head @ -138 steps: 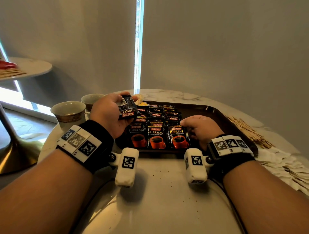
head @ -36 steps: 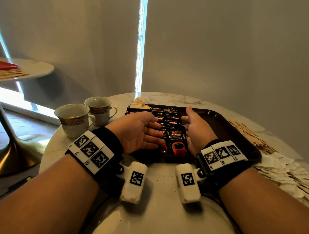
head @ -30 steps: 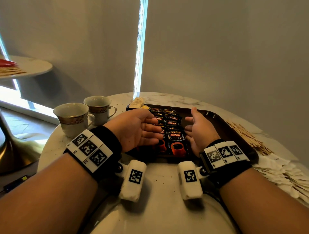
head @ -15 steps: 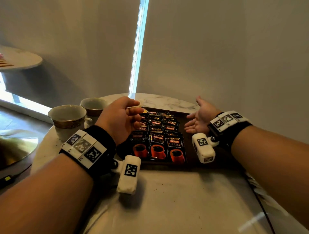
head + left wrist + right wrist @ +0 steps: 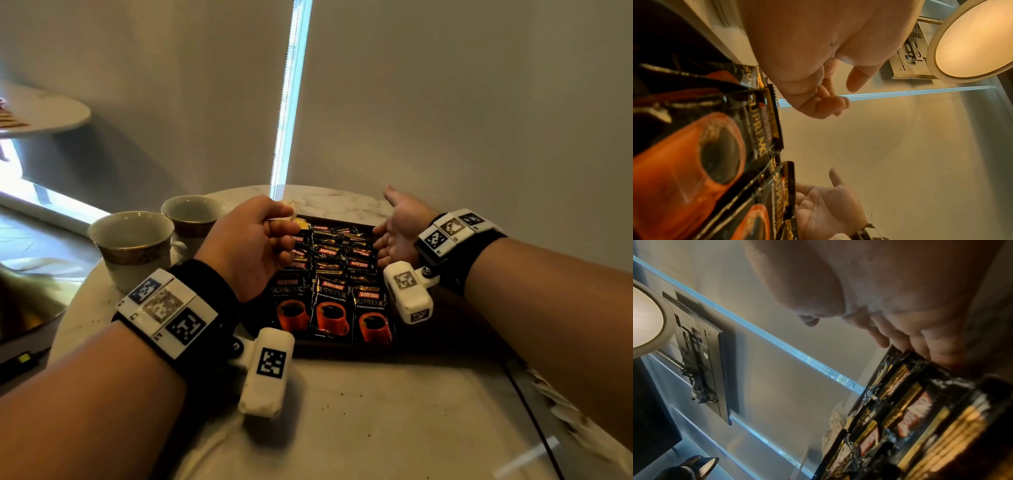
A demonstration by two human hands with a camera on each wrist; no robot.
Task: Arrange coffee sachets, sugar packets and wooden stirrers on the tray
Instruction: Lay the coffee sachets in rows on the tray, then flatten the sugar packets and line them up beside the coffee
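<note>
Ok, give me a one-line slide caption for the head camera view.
Both hands hover over a dark tray of coffee sachets; two teacups stand left.

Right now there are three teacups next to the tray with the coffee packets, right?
Not quite. The head view shows two teacups, not three. They do sit next to the tray, on its left side, and the coffee packets lie in rows on that tray.
</note>
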